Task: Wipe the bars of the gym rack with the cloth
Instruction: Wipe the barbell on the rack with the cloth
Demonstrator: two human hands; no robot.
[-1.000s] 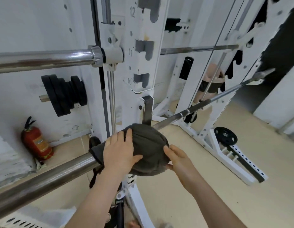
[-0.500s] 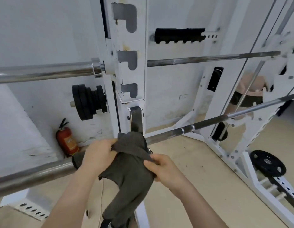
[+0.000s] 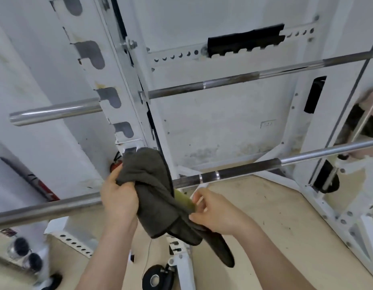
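Cloth [image 3: 154, 197] (dark, bunched) held in front of lower bar [image 3: 45, 208], just below rack upright [image 3: 118, 80]. Upper fold gripped by left hand [image 3: 118, 204], fingers curled round it. Lower edge pinched by right hand [image 3: 215, 214]; tail hangs below.

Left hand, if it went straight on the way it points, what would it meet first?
Likely the lower bar, crossing just beyond the left hand gripping the cloth, though depth is unclear.
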